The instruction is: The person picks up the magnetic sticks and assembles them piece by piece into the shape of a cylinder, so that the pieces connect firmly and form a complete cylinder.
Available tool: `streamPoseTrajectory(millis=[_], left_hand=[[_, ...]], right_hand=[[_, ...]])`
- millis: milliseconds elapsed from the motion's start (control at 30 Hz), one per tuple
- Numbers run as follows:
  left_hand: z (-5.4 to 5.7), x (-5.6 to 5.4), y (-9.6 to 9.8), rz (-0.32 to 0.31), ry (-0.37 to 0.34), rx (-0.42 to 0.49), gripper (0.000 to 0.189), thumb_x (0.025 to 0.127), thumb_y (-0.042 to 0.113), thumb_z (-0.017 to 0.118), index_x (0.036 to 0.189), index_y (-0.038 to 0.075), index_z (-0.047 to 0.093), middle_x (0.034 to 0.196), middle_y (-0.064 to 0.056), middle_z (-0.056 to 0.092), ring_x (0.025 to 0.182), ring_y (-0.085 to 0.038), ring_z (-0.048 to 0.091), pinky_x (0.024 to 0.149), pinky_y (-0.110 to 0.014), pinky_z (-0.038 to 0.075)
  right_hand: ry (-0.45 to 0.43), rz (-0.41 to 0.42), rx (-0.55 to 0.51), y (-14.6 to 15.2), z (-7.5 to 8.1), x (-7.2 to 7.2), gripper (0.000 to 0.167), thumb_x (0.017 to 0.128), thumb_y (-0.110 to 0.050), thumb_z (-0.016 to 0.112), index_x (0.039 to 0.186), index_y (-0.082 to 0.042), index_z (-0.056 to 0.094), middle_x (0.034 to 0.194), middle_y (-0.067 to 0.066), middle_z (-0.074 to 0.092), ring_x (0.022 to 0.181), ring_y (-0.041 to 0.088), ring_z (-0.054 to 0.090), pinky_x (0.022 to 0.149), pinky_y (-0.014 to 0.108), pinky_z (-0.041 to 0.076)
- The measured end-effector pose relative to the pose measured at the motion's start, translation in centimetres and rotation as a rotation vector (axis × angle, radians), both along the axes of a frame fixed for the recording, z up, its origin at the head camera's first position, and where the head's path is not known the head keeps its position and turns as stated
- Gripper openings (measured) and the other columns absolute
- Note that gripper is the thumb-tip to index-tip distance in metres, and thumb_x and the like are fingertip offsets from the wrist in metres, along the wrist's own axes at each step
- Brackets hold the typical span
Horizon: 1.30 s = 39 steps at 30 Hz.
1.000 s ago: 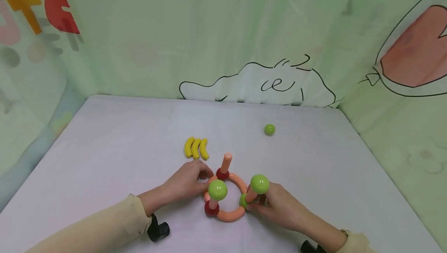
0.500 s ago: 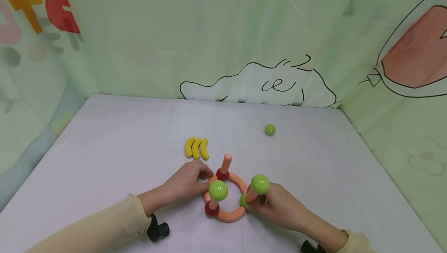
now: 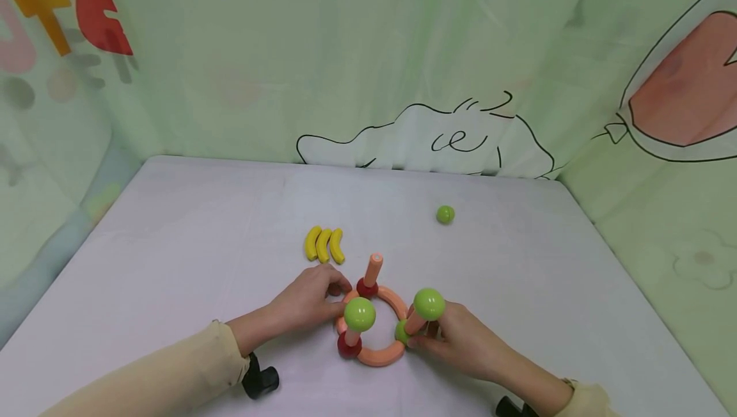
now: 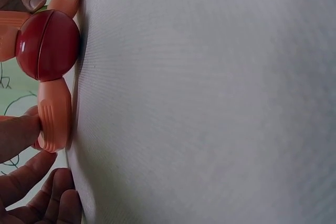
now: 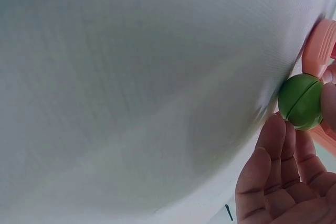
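In a narrow grip, the left hand (image 3: 308, 297) pinched a curved piece (image 4: 54, 114) of the orange ring (image 3: 381, 357), which lay on the table (image 3: 201, 244). The right hand (image 3: 460, 341)'s grip held the green connector ball (image 5: 300, 102) between thumb and fingers. Beyond the left hand, near it, lay three yellow bananas (image 3: 323, 245)

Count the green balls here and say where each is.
4: loose ball far back on the table; left top ball on the nearest post; right top ball on the right post; low ball in the ring below it. More may be hidden.
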<state>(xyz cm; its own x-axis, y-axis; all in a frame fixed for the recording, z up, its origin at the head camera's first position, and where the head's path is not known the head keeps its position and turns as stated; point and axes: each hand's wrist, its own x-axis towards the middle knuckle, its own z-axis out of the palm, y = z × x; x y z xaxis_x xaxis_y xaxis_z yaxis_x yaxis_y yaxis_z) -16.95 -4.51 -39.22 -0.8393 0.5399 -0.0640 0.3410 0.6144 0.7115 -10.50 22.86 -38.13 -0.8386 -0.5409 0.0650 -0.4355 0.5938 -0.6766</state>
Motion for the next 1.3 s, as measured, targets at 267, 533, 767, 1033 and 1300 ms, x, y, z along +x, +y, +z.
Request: streamPoseTrajectory(millis=[267,533,767,1033,1300], left_hand=[[0.03,0.10,-0.01,0.009,0.002,-0.006,0.019,0.087,0.012,0.077,0.103,0.003,0.074,0.096,-0.003,0.069,0.092,-0.014,0.059,0.084,-0.030,0.054],[0.04,0.09,-0.09,0.008,0.007,-0.005,0.020,0.086,0.014,0.078,0.103,0.004,0.074,0.096,-0.002,0.069,0.091,-0.014,0.059,0.084,-0.030,0.054],[0.02,0.11,-0.05,0.010,-0.010,-0.010,0.021,0.086,0.014,0.079,0.104,0.004,0.074,0.097,-0.003,0.069,0.091,-0.014,0.059,0.084,-0.031,0.054],[0.02,0.10,-0.09,0.005,-0.008,-0.002,0.020,0.086,0.014,0.078,0.103,0.003,0.075,0.096,-0.003,0.069,0.090,-0.014,0.058,0.082,-0.029,0.053],[0.14,0.16,-0.10,0.001,-0.005,-0.001,0.020,0.086,0.013,0.078,0.103,0.003,0.075,0.096,-0.004,0.070,0.090,-0.014,0.058,0.082,-0.029,0.053]], right_hand=[[0.020,0.004,0.007,-0.01,0.11,-0.01,0.014,0.087,-0.007,0.079,0.091,-0.020,0.075,0.096,-0.006,0.072,0.083,-0.003,0.057,0.068,0.022,0.055],[0.010,-0.001,0.020,-0.01,0.20,-0.15,0.013,0.088,-0.009,0.079,0.092,-0.020,0.075,0.098,-0.006,0.071,0.084,-0.002,0.058,0.069,0.021,0.055],[0.013,-0.001,0.020,-0.01,0.17,-0.16,0.015,0.087,-0.006,0.079,0.092,-0.020,0.075,0.097,-0.006,0.071,0.084,-0.002,0.058,0.069,0.021,0.055],[0.023,0.000,0.020,0.00,0.08,-0.12,0.017,0.087,-0.004,0.079,0.091,-0.021,0.074,0.097,-0.007,0.072,0.084,-0.002,0.058,0.069,0.021,0.055],[0.021,0.004,0.023,-0.06,0.14,-0.17,0.016,0.087,-0.005,0.079,0.091,-0.020,0.073,0.097,-0.006,0.072,0.085,-0.002,0.059,0.069,0.021,0.055]])
